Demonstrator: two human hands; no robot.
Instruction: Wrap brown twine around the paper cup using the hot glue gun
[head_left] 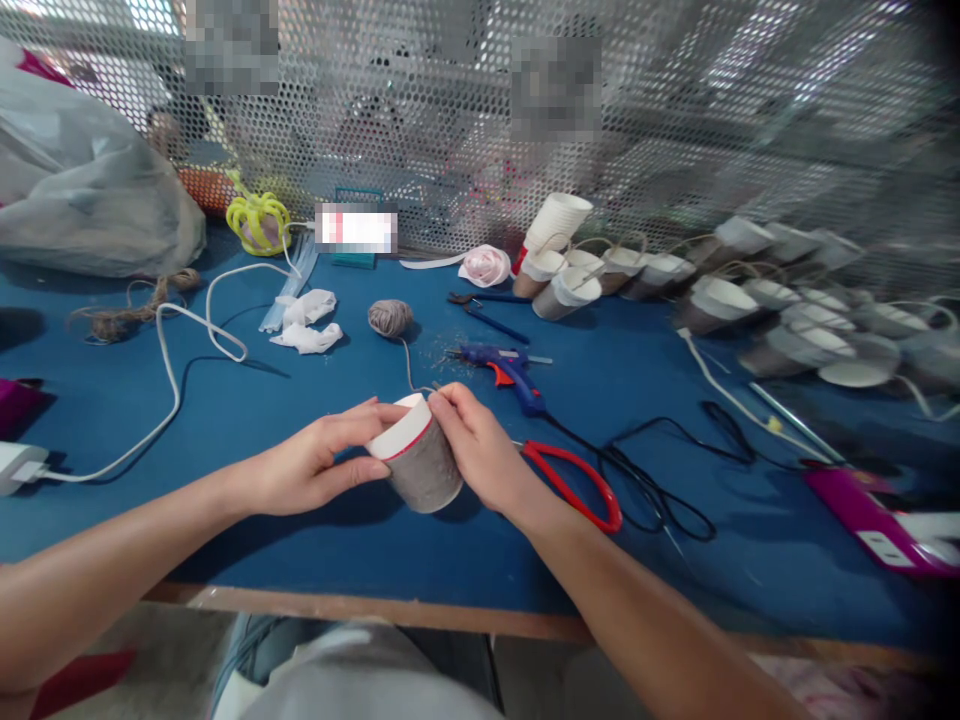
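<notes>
Cup (427,470): smooth matt white upper band, papery look; grey wrap below is rough, matt, felt-like. Yarn ball (390,318): soft matt grey fibre. Glue gun (517,375): smooth blue plastic, red plastic trigger. Red loop handle (613,512): smooth plastic, slight gloss. Twine (112,322): coarse, hairy, brown. Ribbon roll (484,266): pale pink, satiny fabric look. White scraps (307,338): crumpled, tissue- or film-like, can't tell which. Bag (90,190): thin translucent plastic, creased, soft sheen. Power strip (847,510): glossy magenta plastic. Tabletop (337,560): smooth blue, mostly matt; front edge looks like bare wood. Mesh panel (427,120): perforated grey metal, dull sheen.
</notes>
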